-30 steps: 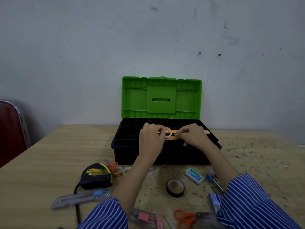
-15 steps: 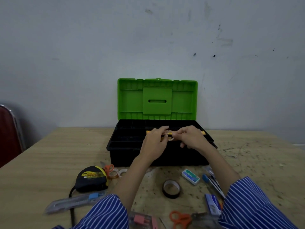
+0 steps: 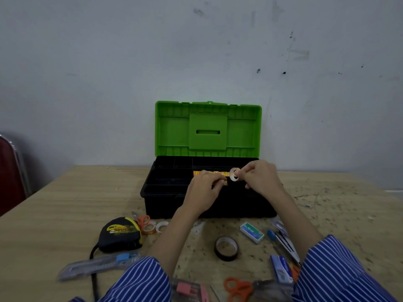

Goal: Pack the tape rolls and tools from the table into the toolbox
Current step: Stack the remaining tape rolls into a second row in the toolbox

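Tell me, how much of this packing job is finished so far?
Barely begun. The toolbox stands open with one yellow item in its tray. In hand: the right hand pinches a small clear tape roll over the box; the left hand rests at the tray. Left on the table: tape measure, black tape roll, staple box, utility knife, orange scissors, more small rolls.

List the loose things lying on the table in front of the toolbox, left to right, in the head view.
Tape measure → small orange scissors → two clear tape rolls → black tape roll → white-and-teal box → pens.
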